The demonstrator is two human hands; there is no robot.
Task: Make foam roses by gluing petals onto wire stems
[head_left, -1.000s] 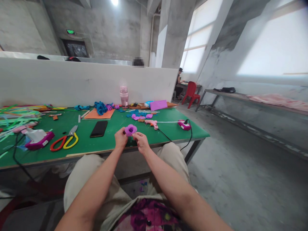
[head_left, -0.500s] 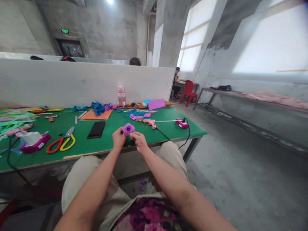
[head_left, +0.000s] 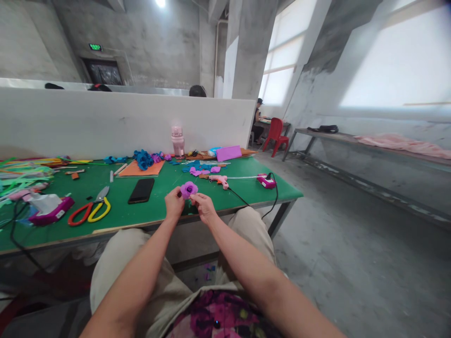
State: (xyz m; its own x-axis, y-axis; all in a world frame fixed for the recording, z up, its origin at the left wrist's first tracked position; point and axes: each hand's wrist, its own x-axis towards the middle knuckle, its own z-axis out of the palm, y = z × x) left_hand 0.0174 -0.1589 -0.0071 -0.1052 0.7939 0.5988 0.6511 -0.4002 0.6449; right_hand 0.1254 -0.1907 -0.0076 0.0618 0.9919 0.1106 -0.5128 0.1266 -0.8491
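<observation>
A small purple paper flower (head_left: 189, 189) is held up over the near edge of the green table (head_left: 151, 211). My left hand (head_left: 174, 204) pinches it from the left and below. My right hand (head_left: 204, 207) grips its underside from the right, fingers closed on it. What lies under the bloom is hidden by my fingers. A pink glue gun (head_left: 218, 179) lies on the table just beyond my hands, its cord running to a pink plug box (head_left: 266, 180).
A black phone (head_left: 141, 190) and red-and-yellow scissors (head_left: 89, 210) lie left of my hands. Blue and purple paper pieces (head_left: 144, 158), an orange sheet, a pink bottle (head_left: 178, 140) and green strips (head_left: 21, 176) crowd the back and left. A white partition (head_left: 123, 122) backs the table. A person sits by a red chair (head_left: 276, 136).
The flower and both hands have stayed nearly in place; the flower has turned slightly between my fingers. The view shifted a little between the first earlier frame and now.
</observation>
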